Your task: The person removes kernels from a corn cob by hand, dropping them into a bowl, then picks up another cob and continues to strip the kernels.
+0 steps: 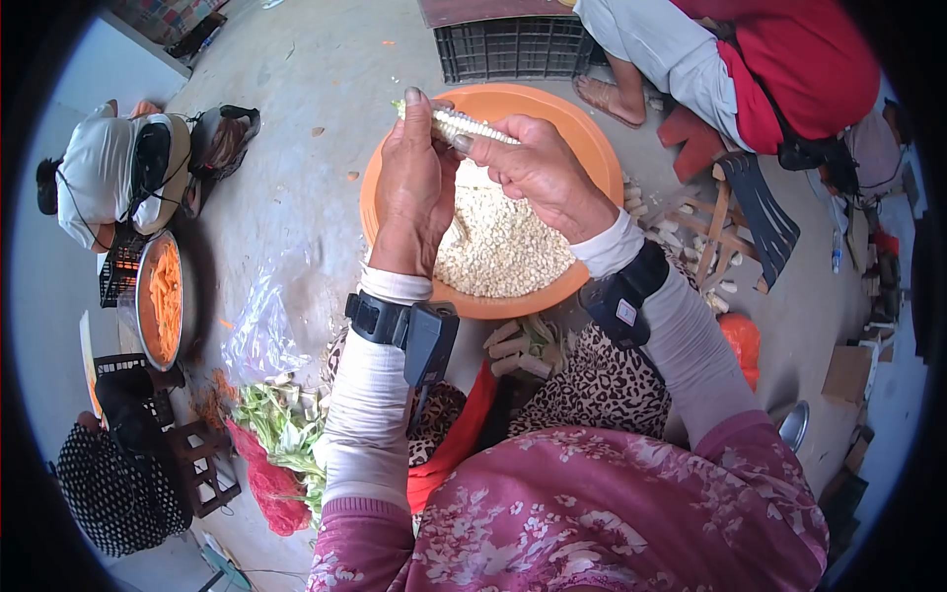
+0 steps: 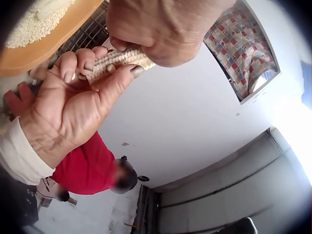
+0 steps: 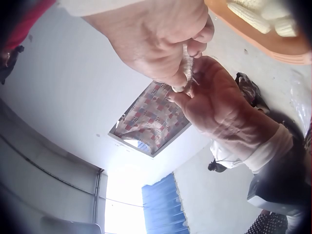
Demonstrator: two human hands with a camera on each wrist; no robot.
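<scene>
Corn cob (image 1: 473, 125), one, at twelve o'clock, gripped by curled fingers of left hand (image 1: 412, 183) and right hand (image 1: 545, 173), above one orange tub (image 1: 598, 158), apparently three half-seen cobs (image 3: 248, 18) inside, one orange-shred heap (image 1: 166, 296) at nine o'clock

Cream corncob (image 1: 475, 125); orange basin (image 1: 592, 148); pink floral top (image 1: 612, 513); leopard-print cloth (image 1: 604, 390)

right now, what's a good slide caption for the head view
Fingers grip a corn cob over an orange tub heaped with pale kernels.
</scene>
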